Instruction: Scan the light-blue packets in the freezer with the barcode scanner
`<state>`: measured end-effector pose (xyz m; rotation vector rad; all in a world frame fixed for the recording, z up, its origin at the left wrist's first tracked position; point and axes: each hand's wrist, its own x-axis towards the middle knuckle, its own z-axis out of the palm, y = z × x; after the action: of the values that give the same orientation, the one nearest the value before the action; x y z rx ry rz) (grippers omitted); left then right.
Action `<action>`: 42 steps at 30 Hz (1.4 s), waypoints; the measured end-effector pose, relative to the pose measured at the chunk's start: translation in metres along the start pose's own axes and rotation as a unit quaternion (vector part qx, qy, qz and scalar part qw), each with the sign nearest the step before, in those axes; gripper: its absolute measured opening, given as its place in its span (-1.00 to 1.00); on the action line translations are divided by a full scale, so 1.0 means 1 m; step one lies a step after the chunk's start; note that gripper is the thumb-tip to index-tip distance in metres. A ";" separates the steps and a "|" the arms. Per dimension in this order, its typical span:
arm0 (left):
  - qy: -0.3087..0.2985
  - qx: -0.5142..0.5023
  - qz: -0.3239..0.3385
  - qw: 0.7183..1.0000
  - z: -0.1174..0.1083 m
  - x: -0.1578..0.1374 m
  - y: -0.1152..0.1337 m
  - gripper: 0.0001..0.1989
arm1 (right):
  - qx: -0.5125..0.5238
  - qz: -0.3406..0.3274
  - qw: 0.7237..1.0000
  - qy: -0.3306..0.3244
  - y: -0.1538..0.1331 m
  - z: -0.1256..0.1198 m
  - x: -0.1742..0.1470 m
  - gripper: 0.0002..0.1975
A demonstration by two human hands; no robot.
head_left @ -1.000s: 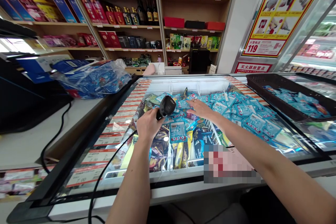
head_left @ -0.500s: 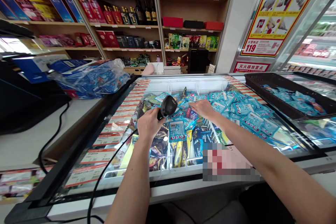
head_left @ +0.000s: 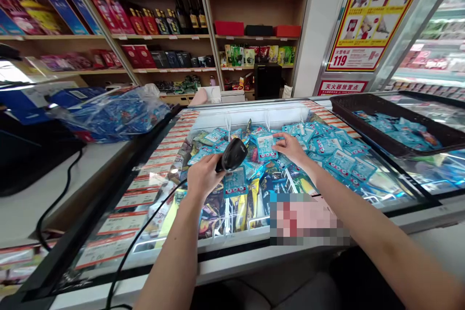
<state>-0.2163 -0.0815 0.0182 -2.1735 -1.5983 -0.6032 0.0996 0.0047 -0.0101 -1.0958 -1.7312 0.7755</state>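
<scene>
My left hand [head_left: 203,177] is closed round the handle of a black corded barcode scanner [head_left: 234,154], its head pointing away and to the right over the freezer. My right hand [head_left: 290,147] pinches the edge of a light-blue packet [head_left: 266,147] whose pale label side faces up, just right of the scanner head. Another blue packet [head_left: 235,181] lies below the scanner. Many more blue packets [head_left: 329,145] are spread over the glass to the right. Wrapped ice creams [head_left: 250,203] show in the freezer beneath.
A dark basket [head_left: 341,106] with blue packets stands at the right on the freezer [head_left: 218,267]. A clear plastic bag of blue packs [head_left: 116,111] sits on the left counter. The scanner's cord [head_left: 145,225] runs down the left side. Shelves with boxes and bottles stand behind.
My right hand has lifted a blue packet so its label side shows beside the scanner. The scanner has tilted slightly lower. The whole view has shifted a little.
</scene>
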 end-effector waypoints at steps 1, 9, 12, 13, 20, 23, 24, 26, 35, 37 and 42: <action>0.002 -0.002 0.005 1.000 0.001 0.000 0.001 -0.65 | 0.011 0.002 1.000 0.003 0.002 0.000 0.000 -0.43; 0.030 -0.031 0.033 0.999 0.006 0.001 0.013 -0.69 | 0.023 0.027 0.999 0.005 0.001 -0.004 0.003 -0.48; 0.032 -0.043 0.040 0.998 0.007 0.002 0.017 -0.68 | 0.004 0.022 1.000 0.015 -0.006 -0.007 0.002 -0.52; 0.032 -0.044 0.041 0.998 0.007 0.002 0.018 -0.69 | -0.003 0.019 1.000 0.018 -0.009 -0.007 0.001 -0.53; 0.029 -0.054 0.047 0.997 0.005 0.002 0.021 -0.72 | -0.033 0.003 0.999 0.035 -0.019 -0.006 -0.002 -0.57; 0.022 -0.055 0.047 0.997 0.004 0.003 0.023 -0.72 | -0.040 -0.008 0.999 0.035 -0.023 -0.007 -0.003 -0.58; 0.019 -0.056 0.048 0.997 0.004 0.003 0.023 -0.72 | -0.042 -0.013 0.998 0.035 -0.024 -0.007 -0.003 -0.58; 0.015 -0.058 0.049 0.997 0.003 0.003 0.024 -0.72 | -0.041 -0.020 0.998 0.035 -0.026 -0.009 -0.004 -0.59; 0.011 -0.049 0.056 0.997 0.003 0.003 0.030 -0.74 | -0.061 -0.031 0.997 0.038 -0.028 -0.009 -0.006 -0.60; 0.009 -0.047 0.057 0.997 0.004 0.003 0.030 -0.74 | -0.071 -0.031 0.996 0.036 -0.030 -0.008 -0.007 -0.60; -0.003 -0.044 0.057 0.997 0.004 0.003 0.030 -0.73 | -0.076 -0.029 0.996 0.032 -0.032 -0.008 -0.007 -0.60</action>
<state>-0.1868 -0.0857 0.0149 -2.3149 -1.4632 -0.6443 0.0978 -0.0146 0.0176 -1.1553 -1.7820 0.5735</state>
